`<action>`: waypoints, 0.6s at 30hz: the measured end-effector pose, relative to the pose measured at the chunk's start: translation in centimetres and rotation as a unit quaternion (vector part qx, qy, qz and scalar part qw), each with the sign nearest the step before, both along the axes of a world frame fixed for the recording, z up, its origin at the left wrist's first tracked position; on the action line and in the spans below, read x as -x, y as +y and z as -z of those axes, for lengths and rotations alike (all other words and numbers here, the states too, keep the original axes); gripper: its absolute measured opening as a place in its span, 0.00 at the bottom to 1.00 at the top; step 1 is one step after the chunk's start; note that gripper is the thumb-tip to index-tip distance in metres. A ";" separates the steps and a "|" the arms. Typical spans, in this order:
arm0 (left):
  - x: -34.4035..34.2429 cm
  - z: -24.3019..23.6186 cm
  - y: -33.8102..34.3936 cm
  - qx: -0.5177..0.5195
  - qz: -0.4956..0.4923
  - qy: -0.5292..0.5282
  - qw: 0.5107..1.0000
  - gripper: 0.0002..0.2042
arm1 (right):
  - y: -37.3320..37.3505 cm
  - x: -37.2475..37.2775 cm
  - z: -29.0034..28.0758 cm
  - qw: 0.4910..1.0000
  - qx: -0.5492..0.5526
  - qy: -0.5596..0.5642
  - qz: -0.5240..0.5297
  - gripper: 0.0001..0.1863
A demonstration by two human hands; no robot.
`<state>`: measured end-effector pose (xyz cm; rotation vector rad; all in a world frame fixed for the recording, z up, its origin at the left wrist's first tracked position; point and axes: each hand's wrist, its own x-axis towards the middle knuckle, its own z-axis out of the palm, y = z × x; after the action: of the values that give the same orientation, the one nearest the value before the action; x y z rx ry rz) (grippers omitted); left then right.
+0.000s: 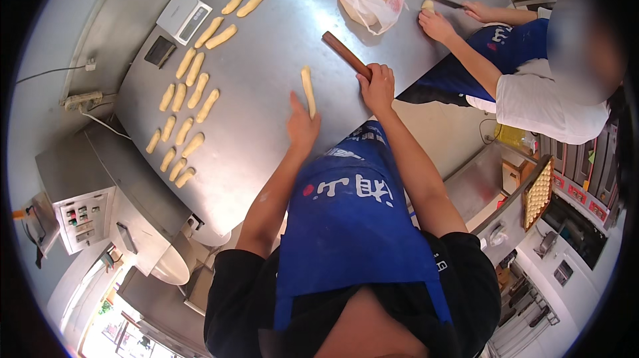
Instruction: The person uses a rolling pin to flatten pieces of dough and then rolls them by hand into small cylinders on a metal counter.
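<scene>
the steel table (266, 58) carries rows of shaped dough pieces (186, 102). the right hand (377, 85) is clenched round a wooden rolling pin (346, 55); the left hand (301, 122), flat and released, seems to touch the dough strip (307, 90) near the table's edge. a careless swing of the pin could flatten the strip or knock it off.

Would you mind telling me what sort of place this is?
Probably a bakery kitchen: rows of shaped dough pieces on a steel worktable, a scale, and a wooden rolling pin in the right hand.
</scene>
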<state>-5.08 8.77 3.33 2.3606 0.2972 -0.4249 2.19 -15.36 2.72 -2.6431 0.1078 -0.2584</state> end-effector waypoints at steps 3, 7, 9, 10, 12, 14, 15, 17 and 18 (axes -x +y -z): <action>-1.4 -5.5 -2.2 -0.034 0.050 0.128 0.990 0.53 | -2.4 0.1 1.5 1.000 -0.001 -0.027 0.012 0.17; -3.6 -1.9 -3.0 -0.217 0.141 -0.248 0.934 0.51 | -0.3 -0.2 0.6 1.000 -0.006 -0.015 0.003 0.19; -6.3 -0.6 -4.1 -0.157 0.246 -0.282 0.914 0.46 | -0.8 -0.5 0.0 1.000 -0.005 0.000 0.019 0.20; -6.4 0.7 -3.7 -0.158 0.251 -0.286 0.911 0.46 | -0.9 -0.4 0.1 1.000 -0.007 -0.003 0.024 0.20; -6.8 2.9 -2.9 -0.093 0.199 -0.266 0.938 0.45 | -1.3 -0.2 0.0 1.000 -0.006 -0.008 0.024 0.20; -7.3 3.8 -2.8 -0.097 0.182 -0.275 0.939 0.45 | -1.3 -0.8 -0.1 0.999 -0.005 -0.022 0.028 0.20; -6.7 3.5 -3.1 -0.101 0.159 -0.264 0.946 0.45 | -1.3 -0.3 0.1 1.000 -0.006 -0.016 0.022 0.20; -6.5 3.1 -3.7 -0.085 0.160 -0.268 0.946 0.45 | -1.5 -0.4 0.4 1.000 0.006 -0.015 0.027 0.20; -5.8 2.7 -3.2 -0.079 0.158 -0.270 0.947 0.45 | -0.9 -0.2 0.4 0.999 0.006 -0.015 0.029 0.20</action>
<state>0.71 5.57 0.65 2.5757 -0.3178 0.1178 2.40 -16.30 2.34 -2.6489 0.1729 -0.3177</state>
